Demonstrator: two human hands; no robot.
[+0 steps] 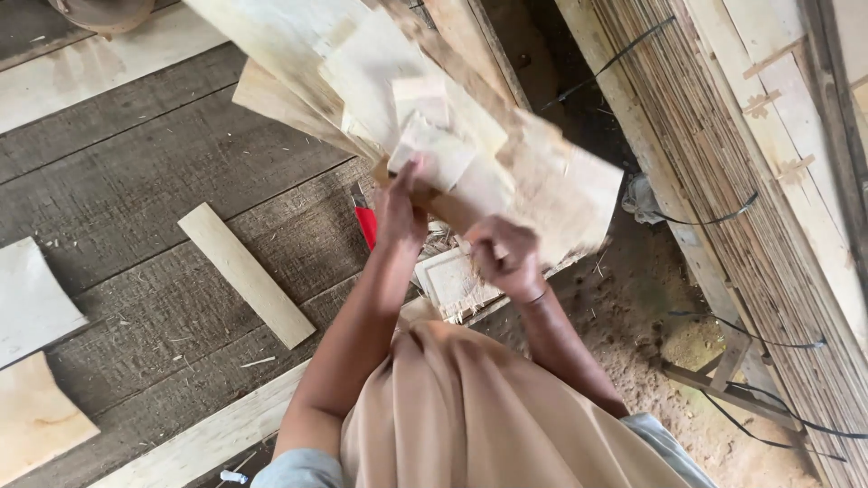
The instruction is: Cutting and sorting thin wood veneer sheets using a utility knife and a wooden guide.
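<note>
Both of my hands hold a fanned stack of thin pale wood veneer sheets [452, 136] in front of me. My left hand [400, 206] grips the stack from below near its middle, fingers up against a small sheet. Further right, my right hand [506, 258] is closed on the lower edge of the stack. The sheets are blurred and spread up and to the right. A beige cloth [470, 416] covers my lap below the hands.
A pale wooden slat [246, 274] lies on the dark plank floor [154, 181]. Veneer pieces [32, 361] sit at the left edge. A red object [365, 226] shows behind my left arm. Bundled strips tied with black straps [723, 181] stand at right beside sandy ground [633, 316].
</note>
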